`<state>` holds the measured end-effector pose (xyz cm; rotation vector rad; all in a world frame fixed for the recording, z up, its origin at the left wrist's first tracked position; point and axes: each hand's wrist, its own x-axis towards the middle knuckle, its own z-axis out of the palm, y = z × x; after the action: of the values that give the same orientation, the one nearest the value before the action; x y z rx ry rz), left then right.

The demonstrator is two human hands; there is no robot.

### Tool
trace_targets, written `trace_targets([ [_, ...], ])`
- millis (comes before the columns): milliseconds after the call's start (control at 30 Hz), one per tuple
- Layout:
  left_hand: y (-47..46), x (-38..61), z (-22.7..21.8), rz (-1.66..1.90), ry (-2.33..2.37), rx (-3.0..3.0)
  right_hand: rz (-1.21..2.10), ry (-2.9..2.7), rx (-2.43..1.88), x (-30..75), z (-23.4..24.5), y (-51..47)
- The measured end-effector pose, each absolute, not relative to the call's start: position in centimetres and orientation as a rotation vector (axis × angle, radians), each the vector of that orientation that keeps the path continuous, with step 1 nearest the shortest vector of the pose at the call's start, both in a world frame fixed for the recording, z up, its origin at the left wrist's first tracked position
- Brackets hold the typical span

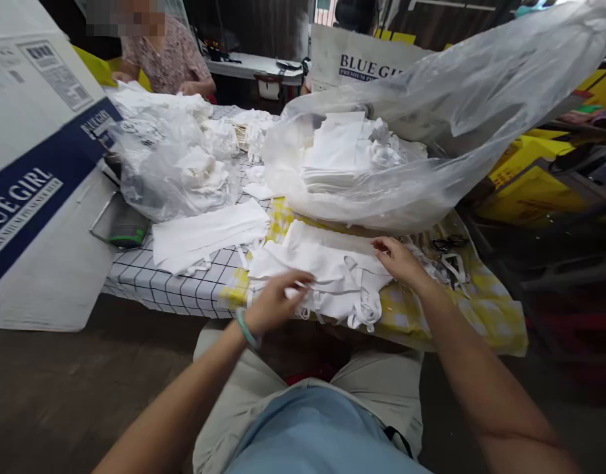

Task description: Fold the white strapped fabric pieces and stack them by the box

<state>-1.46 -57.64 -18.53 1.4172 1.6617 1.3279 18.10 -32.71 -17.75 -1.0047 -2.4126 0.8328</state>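
A loose pile of white cloth pieces [327, 257] with thin straps lies before me at the table's front edge. My left hand [280, 303] is over the pile's lower left part, its fingers pointing right and smeared by motion. A bit of white shows by those fingertips, but whether they grip it I cannot tell. At the pile's upper right edge, my right hand [402, 262] has its bent fingers closed on the cloth. White straps [365, 313] hang in loops over the front edge. To the left, a flat stack of white cloth strips [209, 237] rests on the checked tablecloth [184, 289].
A large clear plastic bag [372, 204] holding stacked white cloth stands behind the pile. Another bag [159, 191] sits left, near a big carton [46, 164]. Black scissors [450, 243] lie right. Across the table, a person [169, 59] sits by more white cloth.
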Motion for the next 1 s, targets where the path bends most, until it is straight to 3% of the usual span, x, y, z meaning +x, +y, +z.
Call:
trace_targets([
  [133, -56.9, -9.6, -20.8, 1.2, 2.281, 1.452, 0.668, -2.355, -0.979, 19.2, -19.5, -37.2],
  [367, -58.9, -11.1, -23.1, 1.036, 2.401, 1.479, 0.168, -2.607, -0.972, 18.0, -20.7, -44.1],
  [467, -57.6, -12.0, -22.5, 1.092, 2.557, 1.237, 0.303, -2.442, -1.091, 17.4, -20.7, -41.8],
  [700, -52.8, -13.3, -21.9, 0.777, 2.449, 1.049, 0.746, -2.387, -1.387, 15.8, -20.3, -37.4],
  [867, -53.5, -13.8, -22.2, 1.249, 2.114, 0.795, 1.259, -1.983, -1.229, 15.8, -21.5, -36.9],
  [1000, -53.9, -14.3, -22.2, 1.369, 1.868, 0.506, 1.263, -1.891, -1.238, 15.4, -22.2, -36.2],
])
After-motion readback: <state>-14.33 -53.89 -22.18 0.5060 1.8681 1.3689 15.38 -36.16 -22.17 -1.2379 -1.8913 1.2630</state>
